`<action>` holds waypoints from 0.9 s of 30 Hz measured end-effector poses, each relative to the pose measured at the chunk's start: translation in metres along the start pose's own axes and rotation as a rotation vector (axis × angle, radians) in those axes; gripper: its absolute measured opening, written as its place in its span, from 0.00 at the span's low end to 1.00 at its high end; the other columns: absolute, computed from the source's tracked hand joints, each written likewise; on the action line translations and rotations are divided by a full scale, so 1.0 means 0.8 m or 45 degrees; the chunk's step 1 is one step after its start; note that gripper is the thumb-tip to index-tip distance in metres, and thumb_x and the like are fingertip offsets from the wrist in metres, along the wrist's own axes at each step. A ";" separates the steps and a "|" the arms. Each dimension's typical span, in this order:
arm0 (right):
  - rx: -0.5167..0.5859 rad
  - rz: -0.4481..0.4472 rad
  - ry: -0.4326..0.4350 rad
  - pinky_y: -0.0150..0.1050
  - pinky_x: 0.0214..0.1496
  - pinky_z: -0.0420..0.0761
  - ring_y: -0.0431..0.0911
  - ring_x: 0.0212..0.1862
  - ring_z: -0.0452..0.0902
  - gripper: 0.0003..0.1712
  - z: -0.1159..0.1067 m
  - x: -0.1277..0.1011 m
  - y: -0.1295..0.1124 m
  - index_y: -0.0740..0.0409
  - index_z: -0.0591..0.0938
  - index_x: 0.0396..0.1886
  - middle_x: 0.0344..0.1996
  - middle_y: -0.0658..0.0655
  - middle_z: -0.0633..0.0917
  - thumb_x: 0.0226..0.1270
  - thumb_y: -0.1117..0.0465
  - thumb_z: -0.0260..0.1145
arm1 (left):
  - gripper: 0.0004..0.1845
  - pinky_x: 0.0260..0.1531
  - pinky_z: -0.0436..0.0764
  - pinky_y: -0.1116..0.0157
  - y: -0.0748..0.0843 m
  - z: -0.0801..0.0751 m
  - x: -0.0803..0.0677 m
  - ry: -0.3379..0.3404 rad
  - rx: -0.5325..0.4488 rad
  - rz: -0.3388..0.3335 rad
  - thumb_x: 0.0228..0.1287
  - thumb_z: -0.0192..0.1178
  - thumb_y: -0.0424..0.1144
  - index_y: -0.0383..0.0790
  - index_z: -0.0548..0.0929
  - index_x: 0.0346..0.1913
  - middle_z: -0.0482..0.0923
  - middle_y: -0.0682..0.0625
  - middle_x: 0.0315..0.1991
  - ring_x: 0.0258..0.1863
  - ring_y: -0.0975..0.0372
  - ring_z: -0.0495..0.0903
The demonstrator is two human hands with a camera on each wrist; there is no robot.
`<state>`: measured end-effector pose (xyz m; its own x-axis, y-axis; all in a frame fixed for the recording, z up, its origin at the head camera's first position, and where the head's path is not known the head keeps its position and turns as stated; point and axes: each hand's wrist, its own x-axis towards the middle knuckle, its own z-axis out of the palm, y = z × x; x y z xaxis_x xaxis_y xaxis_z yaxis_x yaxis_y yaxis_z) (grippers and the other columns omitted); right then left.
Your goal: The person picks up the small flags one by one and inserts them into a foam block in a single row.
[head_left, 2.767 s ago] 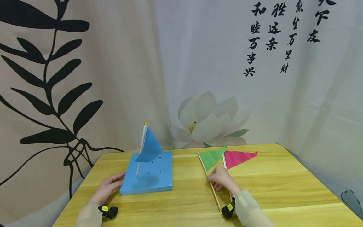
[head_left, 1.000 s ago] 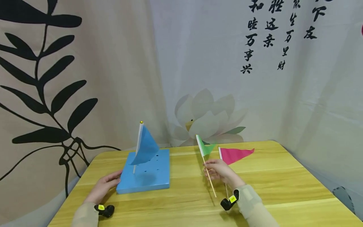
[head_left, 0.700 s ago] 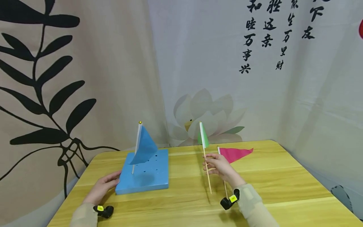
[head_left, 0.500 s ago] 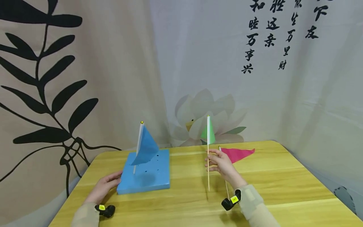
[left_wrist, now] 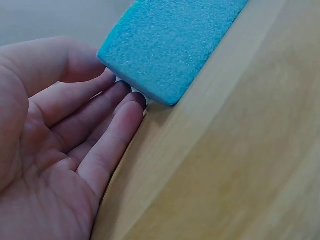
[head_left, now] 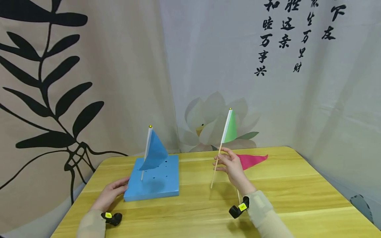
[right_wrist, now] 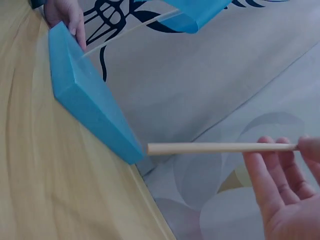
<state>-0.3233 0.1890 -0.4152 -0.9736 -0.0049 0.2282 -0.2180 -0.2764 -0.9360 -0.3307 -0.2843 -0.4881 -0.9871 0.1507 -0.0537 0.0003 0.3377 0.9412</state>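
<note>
A blue foam block (head_left: 157,190) with small holes in its top lies on the table, and a blue flag (head_left: 154,152) stands in it, slightly tilted. The fingertips of my left hand (head_left: 109,194) touch the block's left side; in the left wrist view the fingers (left_wrist: 112,145) lie against its edge, not wrapped round it. My right hand (head_left: 233,167) pinches the wooden stick of a green flag (head_left: 230,127) above the table, cloth up and lower end (right_wrist: 170,148) free. Behind that hand lies a pink flag (head_left: 253,161), its stick partly hidden by hand and wrist.
The wooden table (head_left: 190,218) ends at a back edge close to the curtain (head_left: 134,82), which is printed with leaves, a lotus and writing. A black wrist camera (head_left: 113,218) sits on the left wrist, another camera (head_left: 238,211) on the right.
My right hand has lifted the green flag off the table from beside the pink flag and turned it upright, now leaning right. My left hand has stayed at the block.
</note>
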 end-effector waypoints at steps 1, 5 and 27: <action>0.018 -0.013 0.002 0.47 0.36 0.86 0.51 0.34 0.83 0.17 0.004 0.002 -0.001 0.61 0.72 0.58 0.36 0.60 0.82 0.72 0.67 0.59 | 0.33 0.59 0.73 0.61 0.001 0.000 0.000 0.003 0.000 0.000 0.70 0.58 0.45 0.31 0.64 0.71 0.63 0.37 0.69 0.66 0.50 0.65; 0.058 -0.064 -0.009 0.46 0.36 0.86 0.50 0.33 0.83 0.16 0.024 0.010 -0.002 0.62 0.73 0.57 0.36 0.63 0.81 0.72 0.68 0.59 | 0.33 0.61 0.72 0.58 0.001 -0.001 0.000 0.011 0.007 0.003 0.70 0.58 0.45 0.31 0.64 0.71 0.63 0.36 0.69 0.66 0.49 0.64; 0.097 -0.141 -0.251 0.53 0.46 0.83 0.52 0.41 0.83 0.13 0.154 0.028 0.049 0.61 0.74 0.54 0.40 0.64 0.82 0.73 0.66 0.59 | 0.32 0.60 0.72 0.54 -0.004 0.000 -0.001 0.009 -0.025 0.024 0.70 0.58 0.45 0.31 0.65 0.71 0.64 0.36 0.68 0.66 0.47 0.65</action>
<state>-0.3457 0.0598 -0.4137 -0.9103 -0.1561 0.3834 -0.3098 -0.3575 -0.8810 -0.3303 -0.2856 -0.4907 -0.9880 0.1506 -0.0334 0.0161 0.3162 0.9485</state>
